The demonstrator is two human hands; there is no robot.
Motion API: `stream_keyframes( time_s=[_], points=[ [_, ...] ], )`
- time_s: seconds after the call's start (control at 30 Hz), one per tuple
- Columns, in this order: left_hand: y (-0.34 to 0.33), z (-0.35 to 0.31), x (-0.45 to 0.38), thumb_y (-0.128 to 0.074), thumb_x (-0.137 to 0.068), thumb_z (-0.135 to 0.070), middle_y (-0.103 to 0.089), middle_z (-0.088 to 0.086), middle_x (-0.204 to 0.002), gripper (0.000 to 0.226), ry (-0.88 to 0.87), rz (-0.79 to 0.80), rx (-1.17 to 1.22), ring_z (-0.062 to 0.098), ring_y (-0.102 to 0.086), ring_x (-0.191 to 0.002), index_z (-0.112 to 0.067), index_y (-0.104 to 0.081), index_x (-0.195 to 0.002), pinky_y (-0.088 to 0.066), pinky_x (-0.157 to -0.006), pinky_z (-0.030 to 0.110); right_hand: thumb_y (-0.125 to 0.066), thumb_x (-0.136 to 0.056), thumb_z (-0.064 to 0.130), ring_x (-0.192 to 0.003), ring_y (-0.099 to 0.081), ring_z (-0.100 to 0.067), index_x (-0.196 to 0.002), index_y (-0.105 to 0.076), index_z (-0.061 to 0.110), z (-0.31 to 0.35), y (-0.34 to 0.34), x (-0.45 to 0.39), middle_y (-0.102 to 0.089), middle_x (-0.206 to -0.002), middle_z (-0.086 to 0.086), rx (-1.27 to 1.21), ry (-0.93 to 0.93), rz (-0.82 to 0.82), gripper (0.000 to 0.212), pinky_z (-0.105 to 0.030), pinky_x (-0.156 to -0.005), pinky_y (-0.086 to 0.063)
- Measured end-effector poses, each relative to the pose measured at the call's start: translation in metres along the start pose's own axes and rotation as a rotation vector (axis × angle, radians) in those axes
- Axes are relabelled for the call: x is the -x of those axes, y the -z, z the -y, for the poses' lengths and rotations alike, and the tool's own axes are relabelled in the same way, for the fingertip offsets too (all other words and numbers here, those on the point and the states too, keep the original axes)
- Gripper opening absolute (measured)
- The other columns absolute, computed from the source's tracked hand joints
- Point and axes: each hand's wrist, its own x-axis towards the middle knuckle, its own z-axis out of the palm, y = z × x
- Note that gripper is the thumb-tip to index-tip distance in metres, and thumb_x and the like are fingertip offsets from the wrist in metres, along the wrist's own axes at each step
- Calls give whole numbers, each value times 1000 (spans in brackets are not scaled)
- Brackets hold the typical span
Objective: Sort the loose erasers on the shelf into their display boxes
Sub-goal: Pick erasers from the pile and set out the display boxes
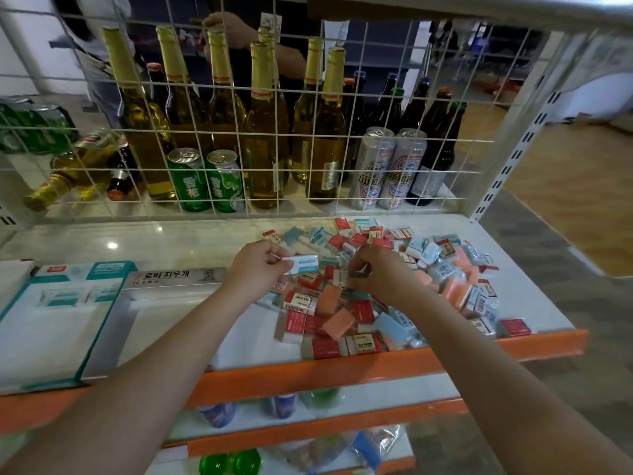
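Observation:
A heap of loose erasers in red, teal, orange and white wrappers covers the right half of the white shelf. My left hand pinches a white and teal eraser above the heap's left edge. My right hand is down in the middle of the heap with its fingers curled around small erasers. A teal display box lies open at the left with a few teal erasers inside. A grey display box with Korean lettering lies beside it.
A white wire grid stands behind the shelf, with beer bottles and cans beyond it. Another person's hands show behind the bottles. The shelf's orange front edge runs below my arms, with lower shelves underneath.

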Motion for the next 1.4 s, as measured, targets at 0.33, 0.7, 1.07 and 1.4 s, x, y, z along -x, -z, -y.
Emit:
stream_keyframes(
  time_s=[0.33,0.7,1.07,1.4],
  points=[
    [7,2,12,-64,-86,-7,-65,7,-87,19,3,-17,42,21,-66,-73,-21,-54,-76,-53,-68,31,-64,-84,18,-112,-47,-27,-132,-49,23,11,0,-2,-44,-126,-12,78,15,155,51,-29,-83,-41],
    [10,6,21,-65,-85,-9,-66,8,-91,11,40,-15,80,23,-66,-81,-17,-57,-84,-55,-80,39,-67,-81,12,-97,-57,-22,-125,-51,18,8,9,8,-57,-120,-7,-23,-46,90,47,-34,-80,-52],
    [-7,-7,28,-58,-89,-2,-62,2,-86,11,31,15,182,9,-63,-66,-13,-59,-90,-54,-66,23,-59,-86,2,-80,-53,-10,-118,-61,8,-14,21,25,-65,-109,-6,-173,-78,-54,33,-16,-71,-42],
    [-6,-14,37,-54,-89,2,-65,4,-86,16,50,7,329,12,-64,-69,-10,-62,-96,-52,-64,21,-64,-82,-2,-53,-58,9,-98,-70,5,-14,27,42,-64,-74,11,-661,-79,-175,19,-4,-55,-45]
  ],
)
